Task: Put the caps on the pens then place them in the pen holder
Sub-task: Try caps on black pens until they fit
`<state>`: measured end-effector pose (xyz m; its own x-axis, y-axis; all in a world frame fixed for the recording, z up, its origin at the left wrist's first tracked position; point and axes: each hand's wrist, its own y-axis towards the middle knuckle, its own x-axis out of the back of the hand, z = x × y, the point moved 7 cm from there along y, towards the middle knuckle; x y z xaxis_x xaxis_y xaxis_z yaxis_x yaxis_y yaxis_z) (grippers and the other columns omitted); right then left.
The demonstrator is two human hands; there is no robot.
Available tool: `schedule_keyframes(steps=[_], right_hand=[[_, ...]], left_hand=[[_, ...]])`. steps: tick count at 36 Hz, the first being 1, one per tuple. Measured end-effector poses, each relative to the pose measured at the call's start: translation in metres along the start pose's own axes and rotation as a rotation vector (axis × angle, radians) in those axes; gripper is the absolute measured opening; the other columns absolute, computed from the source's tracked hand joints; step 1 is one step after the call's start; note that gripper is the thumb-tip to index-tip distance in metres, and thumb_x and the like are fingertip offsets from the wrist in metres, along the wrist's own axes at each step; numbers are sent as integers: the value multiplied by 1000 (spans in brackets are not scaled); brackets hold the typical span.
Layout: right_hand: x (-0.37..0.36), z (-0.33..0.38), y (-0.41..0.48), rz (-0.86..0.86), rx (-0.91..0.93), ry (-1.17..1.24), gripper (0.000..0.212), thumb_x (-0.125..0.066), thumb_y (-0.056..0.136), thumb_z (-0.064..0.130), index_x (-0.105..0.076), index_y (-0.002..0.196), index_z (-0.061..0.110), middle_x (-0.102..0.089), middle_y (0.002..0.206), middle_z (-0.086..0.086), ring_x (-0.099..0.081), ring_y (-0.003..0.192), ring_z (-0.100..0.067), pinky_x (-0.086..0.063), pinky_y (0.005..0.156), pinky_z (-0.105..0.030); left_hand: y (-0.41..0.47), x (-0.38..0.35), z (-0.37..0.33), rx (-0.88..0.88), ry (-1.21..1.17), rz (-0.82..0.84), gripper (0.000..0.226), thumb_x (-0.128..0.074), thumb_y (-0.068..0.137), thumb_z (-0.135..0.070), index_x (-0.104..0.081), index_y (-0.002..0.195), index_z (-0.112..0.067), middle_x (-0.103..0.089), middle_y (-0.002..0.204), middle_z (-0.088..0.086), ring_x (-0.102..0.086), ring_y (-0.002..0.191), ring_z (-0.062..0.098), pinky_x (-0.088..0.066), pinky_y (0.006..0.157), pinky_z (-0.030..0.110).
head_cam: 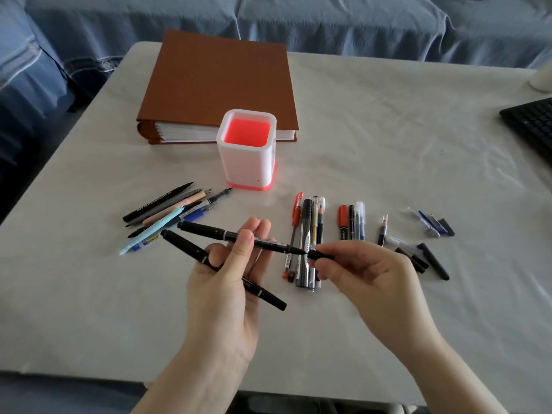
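Black upper pen (209, 230) and black lower pen (185, 249) cross in the left grip (230, 282); thumb and fingers pinch the upper pen, while the lower pen is tucked under the curled fingers, seemingly capped at both ends; the right grip (364, 273) pinches a small black cap (321, 254) just beside the upper pen's bare tip, above the surface (388, 144); the white pen holder (245, 165), red inside, stands upright beyond the hands, before a brown binder (221, 79); loose pens (155, 202) lie on the surface, near the holder on its left.
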<state>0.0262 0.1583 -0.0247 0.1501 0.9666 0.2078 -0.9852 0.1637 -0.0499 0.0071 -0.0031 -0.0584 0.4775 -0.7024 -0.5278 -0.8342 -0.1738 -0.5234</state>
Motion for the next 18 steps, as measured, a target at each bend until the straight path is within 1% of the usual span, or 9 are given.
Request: schedule_keyframes(steps=[4,9,11,13,14,15,16,18], right_hand=[[0,1,-1,-34,1,-26,31,-72,71,5,-72,71,35,-73,69,13,-65,70,-24,-53,69,-30],[2,1,-1,-63,12,-69,32,-72,72,9,-69,83,39,-72,70,16,-63,67,-23,-52,65,-29],[3,0,-1,-67,12,-81,32,-72,73,9,-69,82,40,-71,69,17,-62,66,-23,-51,63,-29],[1,0,-1,-52,17,-84,30,-72,72,9,-71,77,38,-71,68,17,-63,66,-22,-52,64,-28],[-1,0,-1,-39,20,-85,30,-72,72,8,-72,73,38,-71,68,17,-63,65,-18,-52,64,-23],[-4,0,-1,-27,28,-86,31,-72,73,7,-71,71,39,-71,68,18,-64,63,-10,-50,62,-16],[-6,1,-1,-22,37,-88,33,-72,73,7,-69,71,40,-71,67,20,-64,64,-5,-48,63,-11],[-7,1,-1,-26,50,-90,34,-71,74,8,-67,74,41,-70,66,23,-64,65,1,-45,64,-5]], left_hand=[[-2,-1,0,-3,-10,-5,37,-57,82,-3,-30,60,-17,-75,83,7,-71,86,17,-56,76,29],[-2,0,-2,-15,-23,-18,40,-54,85,-3,-29,59,-18,-75,82,5,-70,88,15,-56,77,27],[-1,0,-3,-22,-27,-16,40,-54,86,-2,-29,59,-18,-75,82,4,-70,88,15,-56,77,27],[-3,-2,-2,-19,-27,-7,39,-54,84,-1,-29,60,-18,-75,82,6,-71,88,16,-56,77,27],[-5,-3,0,-14,-23,0,39,-54,84,-1,-28,60,-18,-74,81,6,-71,87,16,-57,75,27],[-7,-4,2,-9,-19,8,39,-54,83,0,-28,60,-17,-74,80,7,-71,86,16,-57,72,26],[-9,-5,4,-7,-14,15,38,-54,83,-1,-28,60,-17,-74,78,6,-71,85,16,-58,70,25],[-11,-5,6,-13,-4,24,36,-54,82,-2,-29,61,-17,-74,76,6,-71,85,15,-58,69,24]])
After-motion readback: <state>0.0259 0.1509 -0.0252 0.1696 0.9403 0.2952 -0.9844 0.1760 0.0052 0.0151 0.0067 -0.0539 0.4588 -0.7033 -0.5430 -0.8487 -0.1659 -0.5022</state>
